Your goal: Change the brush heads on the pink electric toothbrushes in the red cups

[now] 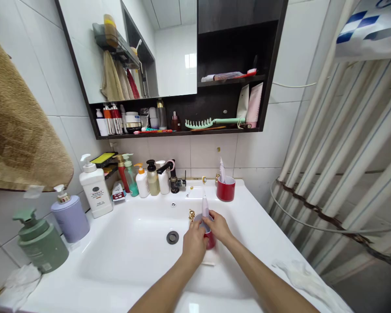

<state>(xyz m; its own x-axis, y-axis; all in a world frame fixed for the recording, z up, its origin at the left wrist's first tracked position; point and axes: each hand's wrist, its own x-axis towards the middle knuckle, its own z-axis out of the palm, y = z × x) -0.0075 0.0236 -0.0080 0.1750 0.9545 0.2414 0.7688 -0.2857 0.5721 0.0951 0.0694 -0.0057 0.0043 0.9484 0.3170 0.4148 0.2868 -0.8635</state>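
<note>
Over the right part of the white sink (130, 252), my left hand (194, 241) is closed around the left side of a red cup (210, 240) with a gold-coloured handle (192, 214). My right hand (218, 226) grips the lower part of a pale pink electric toothbrush (205, 205), which stands upright at the cup's mouth with its head up. The toothbrush's bottom end is hidden by the cup and fingers. A second red cup (225, 191) holding a pale pink item (222, 169) stands on the sink's back right ledge.
A black faucet (174, 178) rises at the back, with several pump bottles (143, 181) to its left. More dispensers (70, 218) line the left side. A crumpled white cloth (304, 278) lies at right. A dark shelf (178, 134) hangs above, pipes (332, 174) run down the right.
</note>
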